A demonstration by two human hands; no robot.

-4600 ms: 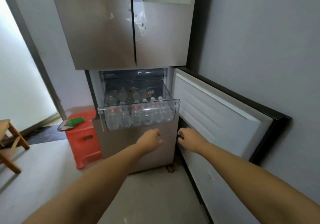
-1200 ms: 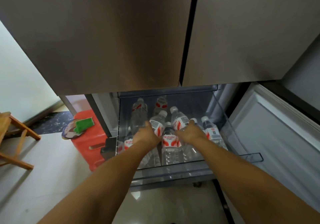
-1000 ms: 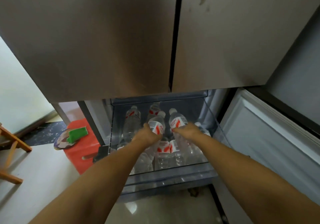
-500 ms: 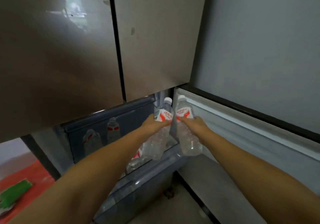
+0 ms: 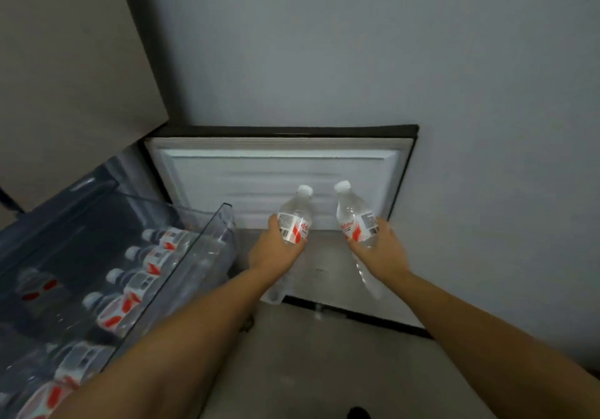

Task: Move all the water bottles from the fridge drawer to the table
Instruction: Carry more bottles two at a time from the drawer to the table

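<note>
Both bottles are now clearing the drawer (image 5: pixel 207 240): left hand (image 5: pixel 276 253) gripping one bottle (image 5: pixel 293 220), right hand (image 5: pixel 380 249) gripping another (image 5: pixel 355 224); carrying deskward is coming next.

Two clear bottles (image 5: pixel 293 224) held tilted; more lying in drawer (image 5: pixel 207 240).

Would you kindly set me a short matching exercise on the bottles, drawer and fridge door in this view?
Things:
1. left hand
2. right hand
3. drawer
4. fridge door

States:
A. swung open against the wall
B. pulled out, bottles lying inside
C. holds the bottle nearer the wall
D. holds the bottle nearer the drawer

Pairs: 1-D, 2-C, 3-B, 4-A
</note>
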